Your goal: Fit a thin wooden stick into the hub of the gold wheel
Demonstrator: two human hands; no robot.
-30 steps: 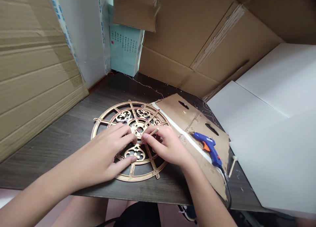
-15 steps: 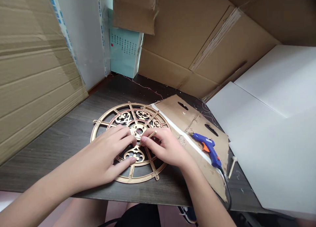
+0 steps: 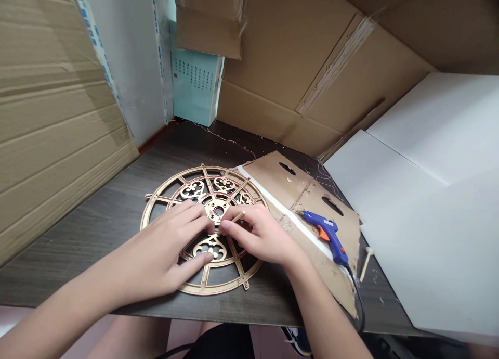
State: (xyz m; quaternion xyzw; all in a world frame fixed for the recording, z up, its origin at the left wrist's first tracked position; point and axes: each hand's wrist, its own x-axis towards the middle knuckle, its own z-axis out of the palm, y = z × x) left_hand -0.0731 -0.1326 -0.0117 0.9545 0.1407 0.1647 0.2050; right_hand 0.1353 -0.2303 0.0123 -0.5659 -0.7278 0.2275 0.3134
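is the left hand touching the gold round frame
Touching. The head view shows the left hand lying flat on the gold openwork frame, its fingers resting on the spokes near the hub.

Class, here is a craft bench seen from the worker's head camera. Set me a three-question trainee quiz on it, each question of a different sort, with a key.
1. True or false: the blue glue gun is held in the right hand.
2. Multiple choice: the gold openwork disc lies on A) the white foam board, B) the dark wooden table, C) a cardboard box.
3. Fill in: the right hand pinches a thin wooden ____ over the disc's hub.

Key
1. False: the gun lies on the cardboard sheet, clear of both hands.
2. B; the left hand rests flat on the disc.
3. Stick.
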